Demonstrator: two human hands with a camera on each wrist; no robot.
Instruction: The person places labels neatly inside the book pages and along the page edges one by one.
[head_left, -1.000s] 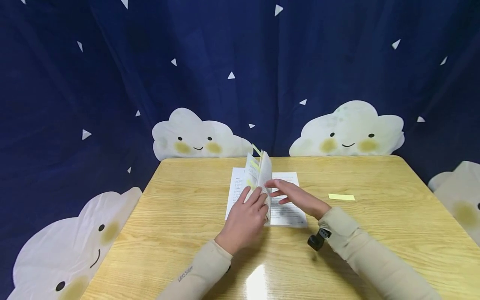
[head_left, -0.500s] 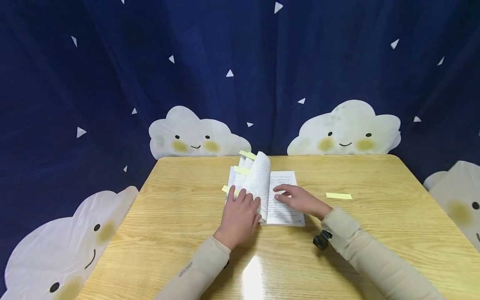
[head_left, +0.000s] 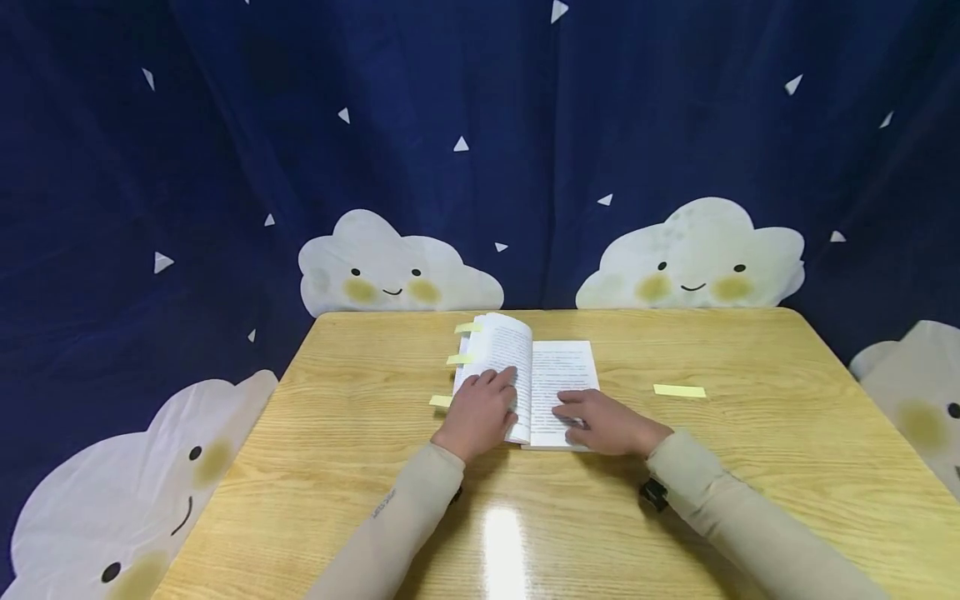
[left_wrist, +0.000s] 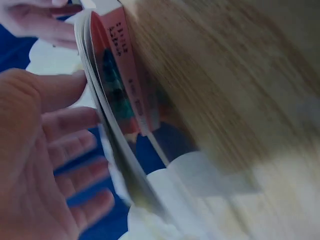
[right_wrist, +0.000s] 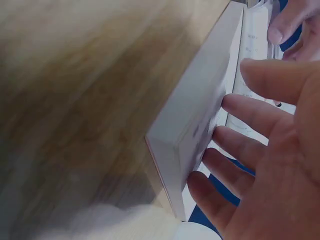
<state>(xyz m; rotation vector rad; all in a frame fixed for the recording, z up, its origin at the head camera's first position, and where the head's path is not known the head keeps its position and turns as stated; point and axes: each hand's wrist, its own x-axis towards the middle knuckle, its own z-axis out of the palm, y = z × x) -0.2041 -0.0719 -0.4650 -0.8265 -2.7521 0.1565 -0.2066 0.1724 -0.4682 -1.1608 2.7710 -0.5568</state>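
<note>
An open book [head_left: 562, 367] with printed pages lies on the wooden table. Its left-hand pages curve up a little, and yellow sticky strips [head_left: 460, 359] jut out from their outer edge. My left hand [head_left: 476, 414] rests on the left page with loosely extended fingers; in the left wrist view the thumb meets the edge of the pages, and the book's pink spine [left_wrist: 129, 75] shows. On the right page lie the spread fingertips of my right hand [head_left: 615, 423]. The right wrist view shows the thick page block [right_wrist: 195, 100] below those fingers.
A loose yellow strip [head_left: 678, 391] lies on the table [head_left: 750, 467] to the right of the book. Behind the table hangs a dark blue curtain [head_left: 420, 83] with white clouds and triangles.
The raised pages have gone over to the left and now lie flatter, strips pointing left. My left hand follows them down; my right hand has come down onto the right page.
</note>
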